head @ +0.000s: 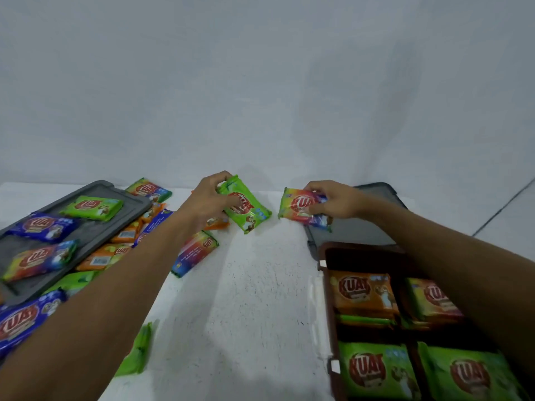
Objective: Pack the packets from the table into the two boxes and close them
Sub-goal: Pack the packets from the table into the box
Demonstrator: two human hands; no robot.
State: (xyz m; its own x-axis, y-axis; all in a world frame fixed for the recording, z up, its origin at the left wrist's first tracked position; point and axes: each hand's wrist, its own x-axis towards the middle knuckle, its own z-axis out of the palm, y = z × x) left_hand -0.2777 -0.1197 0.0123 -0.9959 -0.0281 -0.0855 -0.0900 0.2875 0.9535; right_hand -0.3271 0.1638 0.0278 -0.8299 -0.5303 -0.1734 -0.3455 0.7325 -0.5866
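Head view: both arms reach to the far edge of the white desk (246,299). The left hand (210,198) pinches a green packet (246,208) by its upper end, thumb and fingers curled round it, so the packet tilts with its lower corner near the desk. The right hand (333,199) grips a red-and-yellow packet (301,206) by its right end, just beyond a grey lid (356,230). The brown box (325,285) stands open at the near right corner, already holding four stacks. More loose packets (115,253) lie along the left edge, some on a second grey lid (95,227).

The step looks like picking up two packets for the box. It would go best to lift each clear of its neighbours, bring it over the box and lay it flat, label up, on the lower stacks. That should keep the piles level enough for a lid to close.
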